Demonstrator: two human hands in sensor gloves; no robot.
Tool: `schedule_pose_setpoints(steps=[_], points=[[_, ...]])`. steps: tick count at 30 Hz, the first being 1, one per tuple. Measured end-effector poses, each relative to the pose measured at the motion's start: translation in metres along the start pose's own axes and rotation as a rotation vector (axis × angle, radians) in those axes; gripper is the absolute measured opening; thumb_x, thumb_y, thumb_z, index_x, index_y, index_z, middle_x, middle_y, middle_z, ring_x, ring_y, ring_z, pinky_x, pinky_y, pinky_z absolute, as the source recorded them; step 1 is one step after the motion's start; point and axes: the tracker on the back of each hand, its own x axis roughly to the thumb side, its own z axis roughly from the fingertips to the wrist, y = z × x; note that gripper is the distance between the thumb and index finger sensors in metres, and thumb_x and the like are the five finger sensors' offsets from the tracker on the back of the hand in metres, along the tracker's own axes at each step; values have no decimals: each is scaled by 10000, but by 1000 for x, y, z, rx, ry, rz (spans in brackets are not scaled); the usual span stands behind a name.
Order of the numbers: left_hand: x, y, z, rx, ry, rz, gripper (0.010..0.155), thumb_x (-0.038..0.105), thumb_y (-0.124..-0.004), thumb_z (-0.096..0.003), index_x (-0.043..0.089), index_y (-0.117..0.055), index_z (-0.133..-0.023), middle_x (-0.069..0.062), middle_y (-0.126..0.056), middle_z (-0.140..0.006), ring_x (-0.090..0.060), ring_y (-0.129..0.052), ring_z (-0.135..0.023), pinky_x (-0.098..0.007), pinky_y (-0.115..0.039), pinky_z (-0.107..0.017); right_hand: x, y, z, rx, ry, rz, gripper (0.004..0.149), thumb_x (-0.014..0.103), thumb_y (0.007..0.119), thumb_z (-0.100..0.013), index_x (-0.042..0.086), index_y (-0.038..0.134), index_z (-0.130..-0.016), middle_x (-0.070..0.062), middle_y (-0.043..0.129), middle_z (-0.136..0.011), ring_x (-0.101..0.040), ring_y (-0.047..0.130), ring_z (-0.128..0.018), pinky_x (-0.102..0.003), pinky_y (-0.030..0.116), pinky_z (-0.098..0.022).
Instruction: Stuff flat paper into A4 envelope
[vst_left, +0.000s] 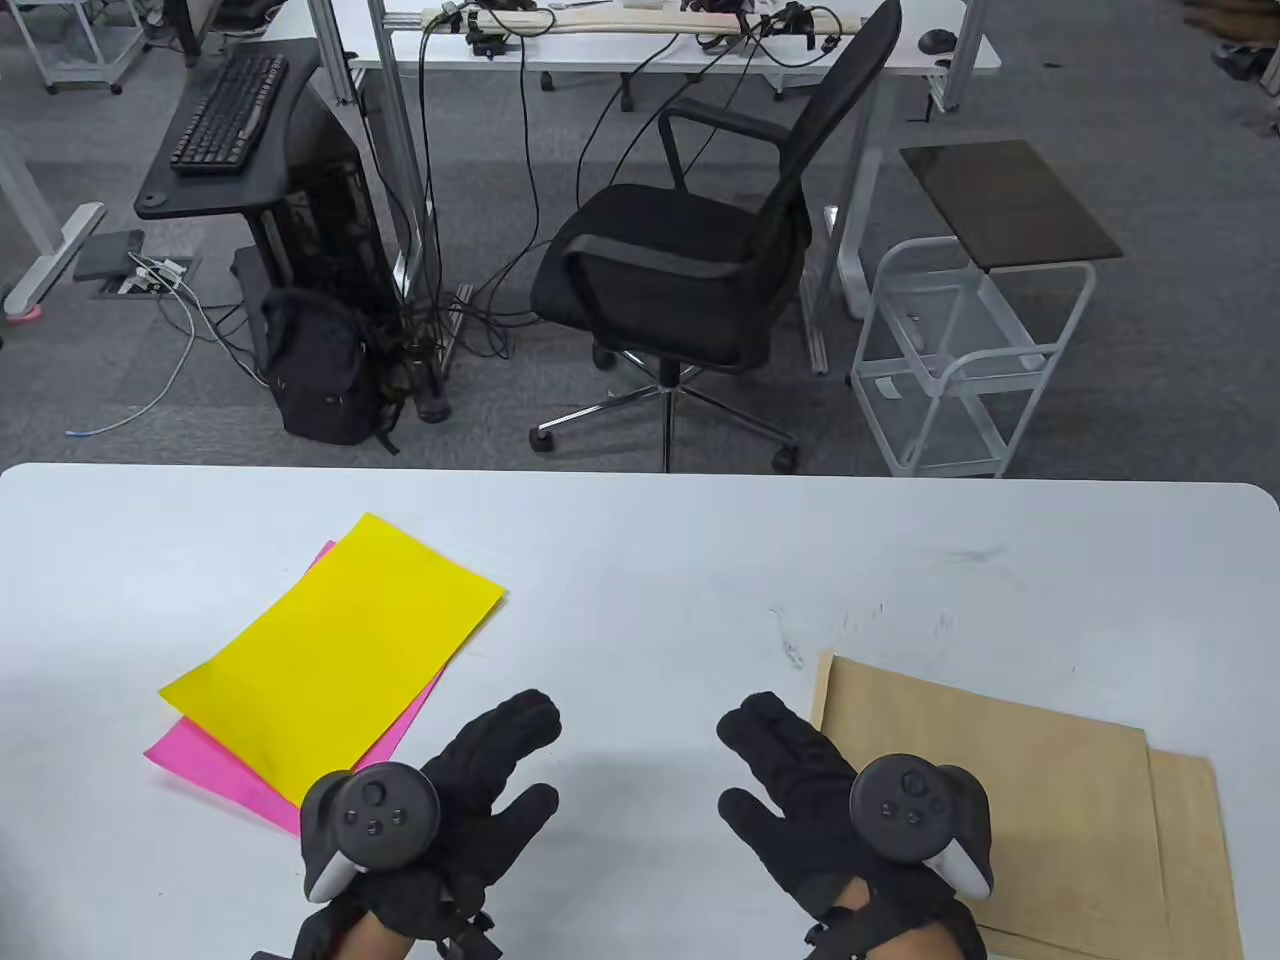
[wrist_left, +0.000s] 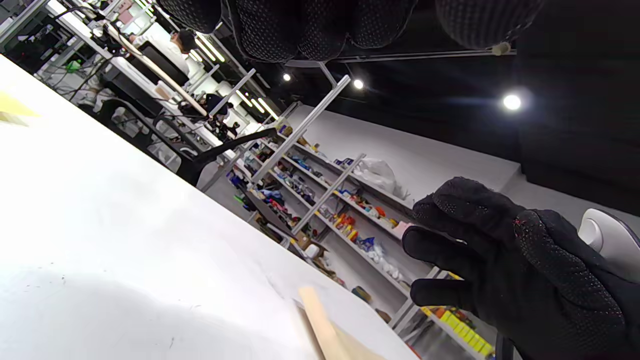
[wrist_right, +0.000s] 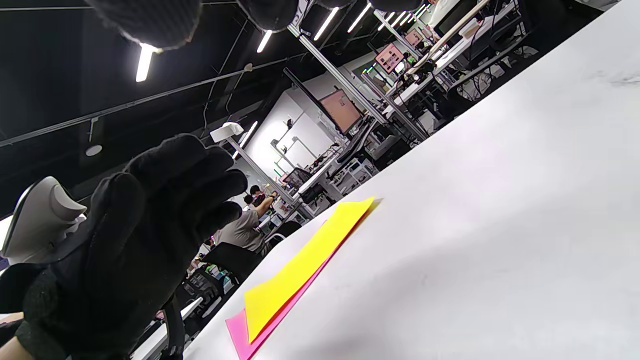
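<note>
The work looks to be at its very start: neither sheet has been picked up and the envelope lies untouched. The left hand (vst_left: 470, 790) hovers above the white bench (vst_left: 640, 560) with fingers spread and relaxed, grasping nothing; the right hand (vst_left: 820, 790) hovers likewise, fingers loosely extended and empty, its wrist over the near left part of the brown envelope (vst_left: 1050, 790). That envelope lies flat at the bench's near right, with a second brown piece showing beyond its right edge; whether this is a flap or another envelope cannot be told. The yellow sheet (vst_left: 340, 650) lies flat at the near left, skewed, on top of a pink sheet (vst_left: 210, 765) whose edge and corner peek out beneath it. The left hand is just beside the near corner of these papers.

The next move, as a judgement, calls for one hand to lift a thin sheet off the stack, likely by an edge or corner, while the other finds and holds open the envelope's mouth, whose position is not clear from here.

No brand, label or writing can be read on the papers, envelope or gloves
</note>
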Motion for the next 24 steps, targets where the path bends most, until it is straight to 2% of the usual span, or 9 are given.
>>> schedule_pose_setpoints(steps=[7, 13, 17, 20, 24], points=[[0, 5, 0, 17, -4, 19, 706, 582, -699, -423, 335, -575, -1073, 45, -592, -1163, -270, -697, -1111, -523, -576, -858, -3, -2, -1, -12, 14, -4, 679, 631, 682, -519, 349, 471, -1100, 37, 339, -1133, -376, 491, -1078, -718, 507, -675], [-5, 7, -1, 17, 9, 14, 703, 581, -697, -427, 331, -577, -1073, 44, -594, -1162, -271, -698, -1110, -525, -575, -858, -13, -6, -4, -74, 99, 51, 690, 632, 702, -513, 344, 480, -1099, 33, 351, -1130, -375, 456, -1082, -714, 488, -680], [-6, 8, 0, 27, 15, 22, 699, 578, -697, -428, 331, -580, -1072, 43, -597, -1160, -273, -702, -1106, -527, -577, -856, -21, -6, -5, -127, 208, 142, 703, 635, 736, -503, 332, 501, -1092, 28, 377, -1122, -375, 466, -1074, -703, 495, -680], [-7, 9, 0, 28, 16, 24, 701, 578, -697, -429, 328, -581, -1073, 43, -599, -1160, -275, -703, -1106, -529, -579, -854, -27, -2, -5, -124, 306, 236, 724, 642, 760, -496, 326, 500, -1093, 25, 388, -1120, -377, 483, -1066, -693, 509, -677], [-7, 9, 0, 33, 23, 36, 696, 577, -696, -432, 328, -582, -1072, 41, -602, -1159, -274, -705, -1105, -529, -579, -855, -38, 9, -8, -110, 519, 411, 765, 662, 783, -478, 297, 502, -1089, 11, 429, -1102, -367, 562, -1031, -648, 582, -658]])
